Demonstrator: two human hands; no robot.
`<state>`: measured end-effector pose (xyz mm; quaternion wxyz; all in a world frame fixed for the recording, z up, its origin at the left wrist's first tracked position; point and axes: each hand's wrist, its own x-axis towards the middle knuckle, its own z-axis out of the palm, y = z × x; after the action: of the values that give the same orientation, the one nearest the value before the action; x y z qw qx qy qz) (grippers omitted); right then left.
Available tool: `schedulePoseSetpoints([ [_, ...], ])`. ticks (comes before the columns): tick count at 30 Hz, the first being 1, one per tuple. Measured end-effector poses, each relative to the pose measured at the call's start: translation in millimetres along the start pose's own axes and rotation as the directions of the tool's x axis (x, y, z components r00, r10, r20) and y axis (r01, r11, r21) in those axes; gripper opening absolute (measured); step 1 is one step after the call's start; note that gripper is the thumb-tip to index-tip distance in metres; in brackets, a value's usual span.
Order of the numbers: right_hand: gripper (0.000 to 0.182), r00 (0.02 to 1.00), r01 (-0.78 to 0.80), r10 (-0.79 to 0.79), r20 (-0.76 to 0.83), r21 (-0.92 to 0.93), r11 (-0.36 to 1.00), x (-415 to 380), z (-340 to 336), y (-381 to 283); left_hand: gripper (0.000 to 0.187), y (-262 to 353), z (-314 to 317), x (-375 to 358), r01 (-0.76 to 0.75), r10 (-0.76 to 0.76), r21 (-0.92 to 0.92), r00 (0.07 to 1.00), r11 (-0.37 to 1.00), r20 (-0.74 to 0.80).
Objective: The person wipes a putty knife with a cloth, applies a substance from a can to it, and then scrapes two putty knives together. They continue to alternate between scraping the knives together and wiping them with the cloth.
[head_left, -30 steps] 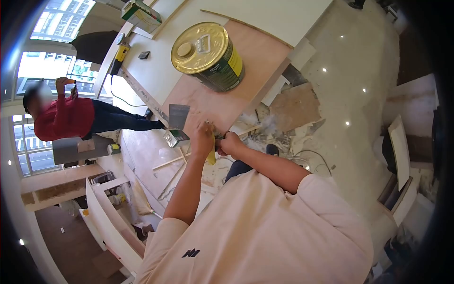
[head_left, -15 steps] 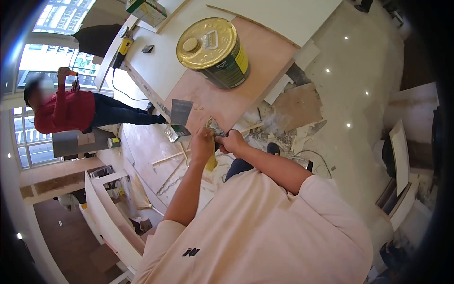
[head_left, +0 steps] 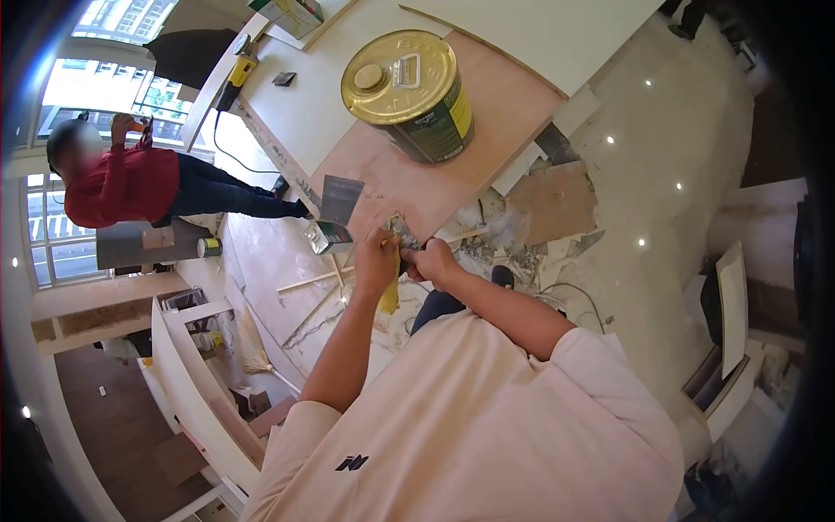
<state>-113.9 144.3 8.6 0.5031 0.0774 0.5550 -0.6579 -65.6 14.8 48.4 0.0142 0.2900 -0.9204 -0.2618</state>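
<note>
In front of my body, both hands meet just off the near edge of the wooden tabletop. My right hand is closed around the dark handle of a putty knife, whose grey, smeared blade points toward the tabletop. Against the blade's left side, my left hand pinches a yellow cloth, which hangs down below the fingers. A large round metal can with a gold lid stands on the tabletop beyond my hands. A flat dark grey plate lies at the table's left corner.
A person in a red top stands at the left with raised hands. A yellow power tool lies at the table's far left edge, its cord hanging down. An open tin sits near the corner. Broken boards and rubble cover the floor.
The view has shifted slightly, so the can and table appear further right. My left hand has moved a little along the blade, and more yellow cloth shows.
</note>
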Motion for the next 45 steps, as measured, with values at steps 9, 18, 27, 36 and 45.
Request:
schedulePoseSetpoints([
  [9,0.023,1.0,-0.001,0.001,-0.013,0.03,1.0,7,1,2,0.019,9,18,39,-0.003,0.018,0.091,0.986,0.996,-0.165],
  [18,0.023,1.0,0.02,-0.02,0.01,0.035,0.999,-2,1,-4,0.02,15,-4,5,0.015,-0.015,0.031,1.0,0.999,-0.008],
  [27,0.024,1.0,0.012,-0.013,0.016,0.045,0.999,9,2,3,0.026,29,10,59,0.066,-0.041,0.154,0.987,0.986,-0.155],
  [36,0.024,1.0,0.019,-0.019,-0.002,0.04,0.999,-1,1,-3,0.026,-7,1,-5,-0.046,0.047,0.041,0.998,0.998,-0.041],
  [45,0.025,1.0,-0.011,0.011,-0.026,0.025,1.0,1,4,3,0.019,3,0,65,0.013,-0.003,0.046,0.981,0.999,-0.195],
])
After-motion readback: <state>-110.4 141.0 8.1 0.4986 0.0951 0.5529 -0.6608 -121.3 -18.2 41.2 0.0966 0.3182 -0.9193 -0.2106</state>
